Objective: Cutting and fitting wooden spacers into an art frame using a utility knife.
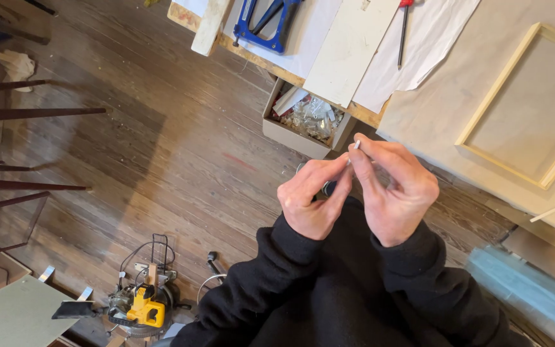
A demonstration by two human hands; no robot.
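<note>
Dark, worn wooden floorboards (181, 148) stretch below me, and a paper-covered worktop (419, 109) runs across the upper right, carrying a pale wooden frame (521, 106), a flat pale board (348, 48), a blue clamp-like tool (268, 22) and a red-handled screwdriver (404, 26). Just under the worktop's edge sits an open cardboard box of small shiny metal bits (306, 119); a yellow mitre saw (144, 308) stands on the floor at lower left. I hold both hands up in front of my black sweater, close together and almost touching. My right hand (393, 193) has its grip closed, thumb and forefinger pinched on a small thin white pin-like piece (356, 144) whose tip pokes out above the fingertips. My left hand (313, 196) is curled shut as well, fingers meeting the same piece lower down, with something small and dark half hidden behind them that I cannot make out. The piece looks featherlight, stiff and slick, easy to drop, so I judge that a fingertip pinch near its middle suits it best.
</note>
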